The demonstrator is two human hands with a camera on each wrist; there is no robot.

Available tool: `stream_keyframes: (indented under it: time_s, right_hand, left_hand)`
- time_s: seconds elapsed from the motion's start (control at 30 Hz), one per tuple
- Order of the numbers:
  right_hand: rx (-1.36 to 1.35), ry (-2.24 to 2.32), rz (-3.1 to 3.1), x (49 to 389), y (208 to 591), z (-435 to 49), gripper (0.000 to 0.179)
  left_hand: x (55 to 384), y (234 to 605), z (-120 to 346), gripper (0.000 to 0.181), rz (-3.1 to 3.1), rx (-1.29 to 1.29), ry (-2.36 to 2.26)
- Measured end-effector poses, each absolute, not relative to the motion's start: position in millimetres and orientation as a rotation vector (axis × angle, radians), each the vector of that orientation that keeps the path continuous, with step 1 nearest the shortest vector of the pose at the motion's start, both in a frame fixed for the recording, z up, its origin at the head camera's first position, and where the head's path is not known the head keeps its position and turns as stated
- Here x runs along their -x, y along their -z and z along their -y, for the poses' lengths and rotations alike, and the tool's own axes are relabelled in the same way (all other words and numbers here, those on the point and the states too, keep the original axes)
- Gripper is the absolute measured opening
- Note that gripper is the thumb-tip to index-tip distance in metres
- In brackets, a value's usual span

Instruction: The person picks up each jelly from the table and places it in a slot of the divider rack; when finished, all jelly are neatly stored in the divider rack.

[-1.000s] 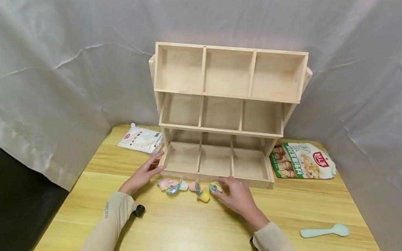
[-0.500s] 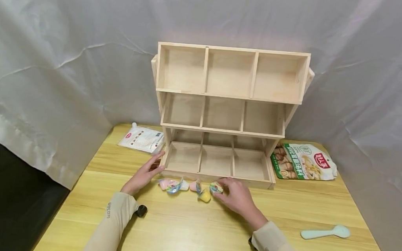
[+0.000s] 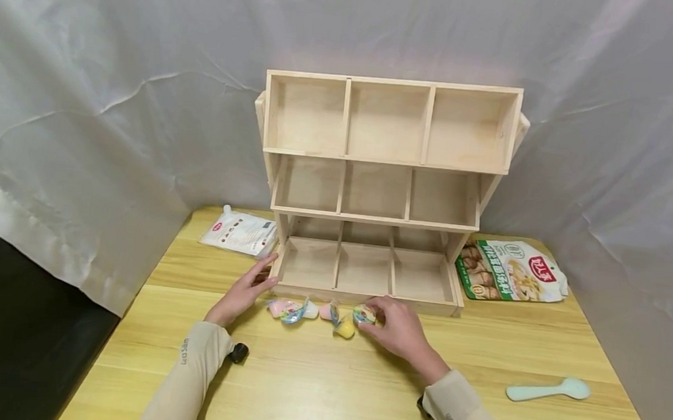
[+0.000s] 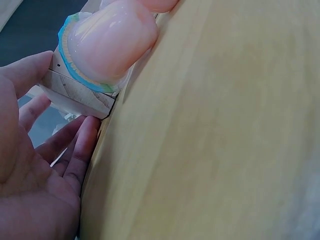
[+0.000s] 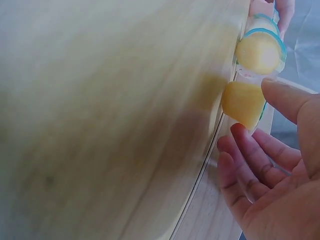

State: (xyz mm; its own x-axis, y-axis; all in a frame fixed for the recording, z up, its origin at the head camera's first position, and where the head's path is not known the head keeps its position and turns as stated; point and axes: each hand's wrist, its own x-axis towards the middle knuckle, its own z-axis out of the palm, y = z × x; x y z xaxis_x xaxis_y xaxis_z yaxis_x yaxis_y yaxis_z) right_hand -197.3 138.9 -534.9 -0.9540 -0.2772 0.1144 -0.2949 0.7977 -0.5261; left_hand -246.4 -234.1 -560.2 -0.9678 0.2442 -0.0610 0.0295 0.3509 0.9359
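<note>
1. Right hand point(image 3: 398, 330): thumb and fingertips pinch a yellow jelly cup point(image 3: 364, 314), printed lid uppermost, just in front of the bottom tier of the wooden rack point(image 3: 371, 220).
2. Left hand point(image 3: 241, 295): thumb at the front, fingers at the side, curled round the rack's lower left corner.
3. Four further jelly cups point(image 3: 309, 310), pink, white, pink and yellow, lie left of the pinched one on the table point(image 3: 322, 393).
4. Right side: mushroom-printed bag point(image 3: 512, 271); nearer, a pale green spoon point(image 3: 549, 389).
5. Far left: white packet point(image 3: 240, 232).
</note>
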Motion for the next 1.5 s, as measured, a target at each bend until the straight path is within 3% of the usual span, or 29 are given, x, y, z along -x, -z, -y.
stream_keyframes:
  time_s: [1.5]
  right_hand:
    - [-0.511,-0.979,2.918,188.6,521.3,-146.0,0.041]
  left_hand:
    - [245.3,558.3,233.3,0.064,-2.423,-0.236,-1.658]
